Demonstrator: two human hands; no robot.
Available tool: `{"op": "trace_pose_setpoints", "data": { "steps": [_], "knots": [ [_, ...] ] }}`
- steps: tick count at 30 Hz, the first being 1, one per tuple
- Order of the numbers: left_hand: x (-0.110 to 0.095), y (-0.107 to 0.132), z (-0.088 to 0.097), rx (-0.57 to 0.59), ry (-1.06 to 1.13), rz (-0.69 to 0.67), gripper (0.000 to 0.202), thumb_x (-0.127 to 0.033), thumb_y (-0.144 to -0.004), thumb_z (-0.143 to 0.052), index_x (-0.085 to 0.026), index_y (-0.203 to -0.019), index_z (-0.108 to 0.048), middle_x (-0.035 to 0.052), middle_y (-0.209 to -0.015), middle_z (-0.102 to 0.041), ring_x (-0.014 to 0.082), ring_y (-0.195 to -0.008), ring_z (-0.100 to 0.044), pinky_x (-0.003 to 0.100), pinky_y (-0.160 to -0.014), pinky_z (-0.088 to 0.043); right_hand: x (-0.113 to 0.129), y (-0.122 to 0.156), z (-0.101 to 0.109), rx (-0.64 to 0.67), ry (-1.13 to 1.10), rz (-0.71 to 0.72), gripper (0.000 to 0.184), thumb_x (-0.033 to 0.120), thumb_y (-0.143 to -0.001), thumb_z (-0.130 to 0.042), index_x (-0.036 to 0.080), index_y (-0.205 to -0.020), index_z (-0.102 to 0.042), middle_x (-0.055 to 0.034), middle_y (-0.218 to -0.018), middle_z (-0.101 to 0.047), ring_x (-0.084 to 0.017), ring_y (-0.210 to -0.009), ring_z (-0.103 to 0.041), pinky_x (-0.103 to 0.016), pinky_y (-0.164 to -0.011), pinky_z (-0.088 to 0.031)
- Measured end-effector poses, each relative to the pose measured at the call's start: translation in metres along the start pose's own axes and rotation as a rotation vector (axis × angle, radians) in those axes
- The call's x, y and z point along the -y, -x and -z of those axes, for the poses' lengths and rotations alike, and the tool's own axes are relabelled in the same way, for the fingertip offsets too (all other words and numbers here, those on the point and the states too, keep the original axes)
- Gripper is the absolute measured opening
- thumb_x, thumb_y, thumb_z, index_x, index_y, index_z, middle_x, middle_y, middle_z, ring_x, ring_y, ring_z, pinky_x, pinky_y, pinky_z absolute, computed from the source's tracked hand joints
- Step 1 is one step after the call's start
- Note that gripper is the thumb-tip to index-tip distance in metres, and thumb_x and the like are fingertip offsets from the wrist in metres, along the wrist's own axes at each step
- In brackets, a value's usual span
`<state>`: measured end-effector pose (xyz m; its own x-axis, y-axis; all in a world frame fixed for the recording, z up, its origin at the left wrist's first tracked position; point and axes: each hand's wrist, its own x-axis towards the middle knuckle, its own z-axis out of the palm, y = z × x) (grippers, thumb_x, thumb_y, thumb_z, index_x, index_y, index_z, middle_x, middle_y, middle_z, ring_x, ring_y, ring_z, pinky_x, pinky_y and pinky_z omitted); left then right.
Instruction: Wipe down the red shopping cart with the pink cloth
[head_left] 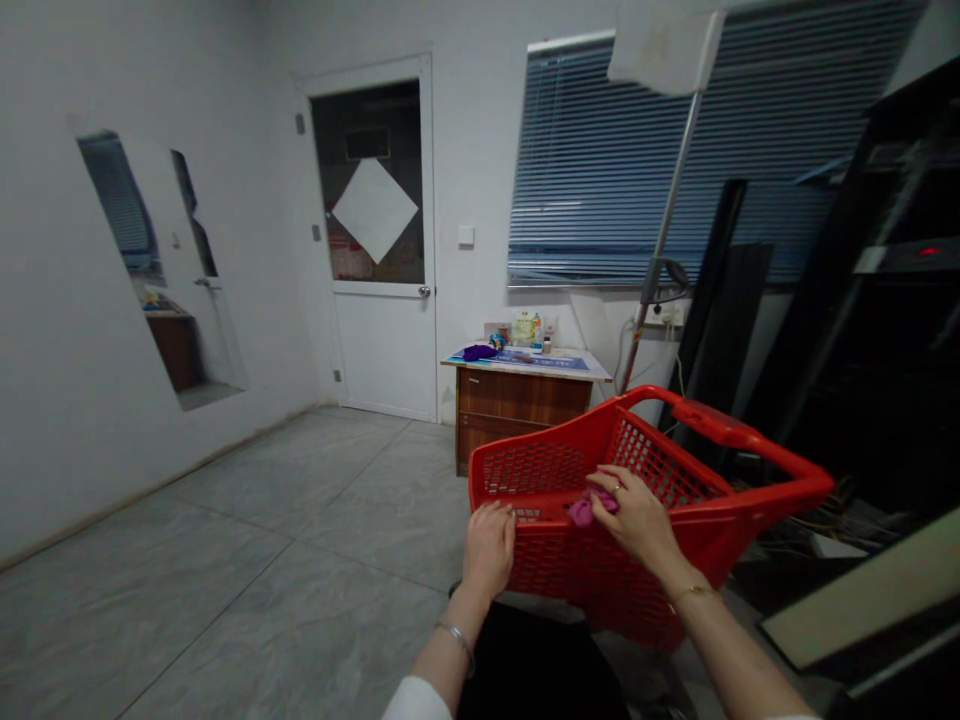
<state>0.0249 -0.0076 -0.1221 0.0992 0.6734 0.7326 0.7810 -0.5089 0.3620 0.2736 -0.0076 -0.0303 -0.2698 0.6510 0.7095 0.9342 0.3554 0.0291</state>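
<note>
A person's left hand (489, 548), fingers (495, 513) curled over the rim, steadies a red plastic shopping basket (547, 565) at one o'clock while the right hand's (637, 517) fingers (604, 482) pinch a pink cloth (586, 510) against it.

Nothing legible. Printing seen on the blue desk mat (541, 360) and bottle labels (537, 335), well beyond the right hand's fingers (609, 484), but too small to be read. Red glow on the black unit (928, 252), right of the fingers: no digits readable.
</note>
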Motion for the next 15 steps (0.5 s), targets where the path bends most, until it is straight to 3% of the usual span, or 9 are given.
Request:
{"op": "trace_pose_setpoints", "data": {
  "steps": [3, 7, 10, 15],
  "knots": [
    [-0.001, 0.000, 0.001, 0.009, 0.016, 0.008, 0.028, -0.022, -0.099, -0.040, -0.019, -0.110, -0.066, 0.0061, -0.110, -0.072, 0.0217, -0.110, -0.063, 0.047, -0.101, -0.047, 0.000, -0.001, 0.004, 0.087, 0.028, 0.099, 0.031, 0.032, -0.085, -0.054, 0.032, -0.114, -0.067, -0.0039, -0.134, -0.052, -0.022, -0.119, -0.047, -0.039, -0.101, -0.037],
    [-0.001, 0.000, 0.003, 0.037, 0.032, -0.002, 0.028, -0.022, -0.100, -0.040, -0.019, -0.110, -0.066, 0.0058, -0.109, -0.072, 0.0218, -0.109, -0.063, 0.047, -0.101, -0.047, 0.018, 0.007, 0.001, 0.027, 0.157, -0.054, 0.039, 0.036, -0.084, -0.055, 0.025, -0.121, -0.062, -0.0092, -0.121, -0.059, -0.027, -0.119, -0.046, -0.051, -0.110, -0.025],
    [-0.002, 0.000, 0.004, 0.035, 0.030, 0.001, 0.029, -0.022, -0.100, -0.040, -0.019, -0.110, -0.066, 0.0059, -0.109, -0.072, 0.0219, -0.108, -0.063, 0.048, -0.101, -0.046, 0.029, 0.018, -0.003, -0.017, 0.204, -0.136, 0.039, 0.040, -0.086, -0.055, 0.019, -0.118, -0.062, -0.0120, -0.121, -0.060, -0.030, -0.122, -0.043, -0.051, -0.110, -0.024],
    [-0.003, -0.001, 0.004, 0.016, 0.021, 0.005, 0.028, -0.021, -0.099, -0.040, -0.020, -0.107, -0.067, 0.0057, -0.106, -0.073, 0.0213, -0.106, -0.064, 0.047, -0.100, -0.047, 0.040, 0.026, -0.004, -0.033, 0.219, -0.137, 0.049, 0.057, -0.085, -0.055, 0.023, -0.120, -0.063, -0.0116, -0.131, -0.057, -0.033, -0.128, -0.038, -0.050, -0.106, -0.027]
  ]
}}
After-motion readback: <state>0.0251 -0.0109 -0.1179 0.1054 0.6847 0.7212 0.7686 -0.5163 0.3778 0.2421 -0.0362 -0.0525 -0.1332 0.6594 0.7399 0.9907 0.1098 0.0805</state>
